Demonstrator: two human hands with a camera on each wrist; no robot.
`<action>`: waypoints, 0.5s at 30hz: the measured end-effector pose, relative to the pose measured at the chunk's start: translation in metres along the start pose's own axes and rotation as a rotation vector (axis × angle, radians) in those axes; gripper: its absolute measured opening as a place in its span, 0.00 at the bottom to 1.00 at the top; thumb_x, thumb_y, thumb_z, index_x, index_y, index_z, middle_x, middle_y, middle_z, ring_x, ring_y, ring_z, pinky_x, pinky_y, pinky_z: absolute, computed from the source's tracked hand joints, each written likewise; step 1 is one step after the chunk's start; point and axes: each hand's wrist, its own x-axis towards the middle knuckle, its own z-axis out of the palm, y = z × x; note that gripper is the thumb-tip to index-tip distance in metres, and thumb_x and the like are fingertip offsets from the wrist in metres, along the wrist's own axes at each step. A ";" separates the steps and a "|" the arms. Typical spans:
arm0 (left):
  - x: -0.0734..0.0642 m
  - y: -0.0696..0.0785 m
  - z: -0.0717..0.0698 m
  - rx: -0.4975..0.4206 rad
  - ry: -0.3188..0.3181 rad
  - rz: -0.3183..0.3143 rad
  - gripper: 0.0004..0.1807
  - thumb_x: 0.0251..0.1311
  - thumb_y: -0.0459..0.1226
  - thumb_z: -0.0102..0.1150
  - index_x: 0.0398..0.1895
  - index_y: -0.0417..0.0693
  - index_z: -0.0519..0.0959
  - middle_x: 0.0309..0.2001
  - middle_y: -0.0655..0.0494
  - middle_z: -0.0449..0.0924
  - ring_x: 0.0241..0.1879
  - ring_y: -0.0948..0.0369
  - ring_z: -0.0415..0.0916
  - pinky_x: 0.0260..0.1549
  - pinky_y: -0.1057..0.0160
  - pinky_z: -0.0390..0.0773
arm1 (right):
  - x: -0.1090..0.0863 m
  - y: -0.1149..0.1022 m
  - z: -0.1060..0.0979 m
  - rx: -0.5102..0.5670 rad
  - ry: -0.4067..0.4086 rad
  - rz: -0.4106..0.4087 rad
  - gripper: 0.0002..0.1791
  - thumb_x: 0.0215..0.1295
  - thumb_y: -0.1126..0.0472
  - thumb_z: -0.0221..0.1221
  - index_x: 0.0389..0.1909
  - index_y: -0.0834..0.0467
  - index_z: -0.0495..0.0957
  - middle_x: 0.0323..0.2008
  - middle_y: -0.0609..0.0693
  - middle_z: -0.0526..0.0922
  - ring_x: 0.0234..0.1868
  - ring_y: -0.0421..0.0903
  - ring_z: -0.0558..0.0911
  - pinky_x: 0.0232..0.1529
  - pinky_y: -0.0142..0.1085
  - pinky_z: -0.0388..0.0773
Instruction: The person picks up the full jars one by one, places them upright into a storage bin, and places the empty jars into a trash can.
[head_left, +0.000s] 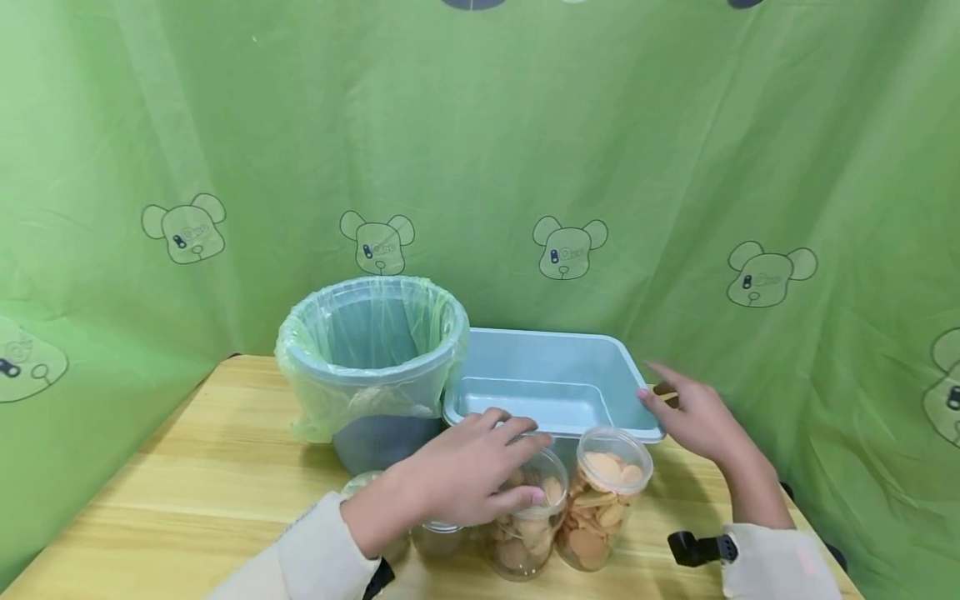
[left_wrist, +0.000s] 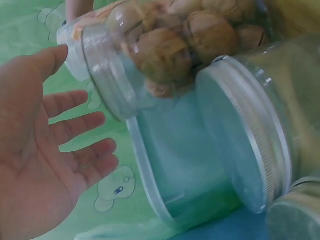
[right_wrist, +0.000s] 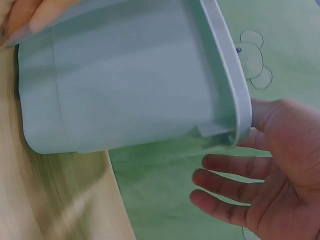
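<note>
My left hand hovers with spread fingers over the clear lidded jar of walnuts; in the left wrist view the palm and fingers stand beside that jar's lid, gripping nothing. Just right of it stands a taller clear jar of round orange biscuits. My right hand is at the right end of a light blue plastic tub. Its thumb is right at the tub's rim, the other fingers extended below the corner in the right wrist view.
A blue bin with a translucent green liner stands left of the tub. Jars with silver metal lids are partly hidden behind my left forearm. A green curtain hangs behind the wooden table.
</note>
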 end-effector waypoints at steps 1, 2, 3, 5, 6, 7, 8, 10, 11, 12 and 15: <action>0.000 0.001 0.002 -0.007 -0.009 0.009 0.34 0.77 0.61 0.37 0.78 0.56 0.63 0.72 0.55 0.68 0.69 0.52 0.66 0.69 0.52 0.67 | -0.002 0.003 0.001 0.011 0.001 0.002 0.35 0.80 0.50 0.52 0.74 0.72 0.59 0.56 0.75 0.78 0.50 0.69 0.83 0.46 0.58 0.83; 0.000 0.002 0.003 -0.017 -0.020 0.016 0.34 0.77 0.62 0.37 0.78 0.56 0.62 0.72 0.56 0.68 0.69 0.53 0.66 0.68 0.52 0.67 | -0.003 0.006 0.001 0.020 0.001 0.009 0.35 0.80 0.50 0.52 0.74 0.72 0.60 0.55 0.75 0.79 0.49 0.69 0.84 0.46 0.57 0.83; 0.000 0.002 0.005 -0.023 -0.030 0.023 0.34 0.77 0.62 0.37 0.78 0.57 0.62 0.72 0.57 0.67 0.68 0.53 0.66 0.68 0.53 0.68 | -0.005 0.009 0.002 0.028 0.001 0.017 0.35 0.80 0.50 0.52 0.73 0.72 0.61 0.55 0.74 0.80 0.49 0.68 0.84 0.45 0.56 0.84; -0.001 0.004 0.009 -0.026 -0.049 0.030 0.34 0.77 0.62 0.37 0.78 0.58 0.62 0.72 0.58 0.67 0.68 0.54 0.66 0.67 0.54 0.68 | -0.007 0.013 0.004 0.041 0.002 0.031 0.34 0.80 0.48 0.51 0.73 0.71 0.63 0.55 0.72 0.81 0.49 0.65 0.84 0.42 0.51 0.84; -0.001 0.004 0.010 -0.024 -0.057 0.034 0.34 0.77 0.62 0.37 0.78 0.58 0.61 0.72 0.58 0.67 0.68 0.54 0.66 0.67 0.54 0.68 | -0.008 0.014 0.005 0.049 0.006 0.038 0.34 0.80 0.47 0.51 0.72 0.70 0.64 0.55 0.71 0.81 0.49 0.64 0.84 0.41 0.49 0.84; -0.001 0.005 0.011 -0.019 -0.061 0.038 0.34 0.77 0.62 0.37 0.78 0.58 0.62 0.72 0.57 0.67 0.68 0.54 0.66 0.67 0.54 0.68 | -0.009 0.015 0.007 0.061 0.013 0.044 0.34 0.80 0.46 0.51 0.72 0.69 0.65 0.54 0.70 0.82 0.48 0.62 0.85 0.40 0.46 0.83; -0.001 0.005 0.012 -0.010 -0.062 0.043 0.34 0.77 0.62 0.37 0.78 0.58 0.62 0.72 0.57 0.67 0.67 0.54 0.67 0.67 0.54 0.69 | -0.010 0.016 0.008 0.074 0.023 0.047 0.33 0.80 0.46 0.52 0.72 0.68 0.66 0.54 0.69 0.82 0.48 0.60 0.85 0.39 0.44 0.83; -0.002 0.006 0.012 0.006 -0.058 0.050 0.35 0.76 0.63 0.38 0.78 0.57 0.63 0.72 0.56 0.67 0.66 0.54 0.67 0.67 0.54 0.69 | -0.011 0.017 0.011 0.108 0.048 0.046 0.32 0.80 0.47 0.52 0.71 0.68 0.68 0.52 0.66 0.84 0.45 0.54 0.84 0.36 0.39 0.81; -0.002 0.006 0.012 0.015 -0.057 0.052 0.35 0.76 0.63 0.38 0.78 0.57 0.63 0.72 0.56 0.67 0.66 0.54 0.68 0.67 0.54 0.69 | -0.011 0.017 0.012 0.130 0.063 0.045 0.31 0.80 0.48 0.53 0.71 0.68 0.68 0.50 0.65 0.84 0.44 0.52 0.84 0.35 0.37 0.80; -0.002 0.007 0.012 0.020 -0.058 0.053 0.35 0.75 0.64 0.38 0.78 0.58 0.63 0.72 0.55 0.67 0.65 0.54 0.68 0.66 0.54 0.69 | -0.012 0.017 0.014 0.152 0.079 0.044 0.31 0.80 0.49 0.53 0.70 0.68 0.69 0.49 0.65 0.85 0.42 0.49 0.83 0.35 0.36 0.80; -0.002 0.006 0.011 0.040 -0.053 0.056 0.36 0.74 0.65 0.40 0.77 0.59 0.63 0.71 0.55 0.67 0.63 0.54 0.69 0.66 0.54 0.70 | -0.011 0.017 0.019 0.212 0.116 0.054 0.31 0.79 0.49 0.53 0.70 0.68 0.69 0.46 0.63 0.85 0.38 0.44 0.81 0.32 0.34 0.79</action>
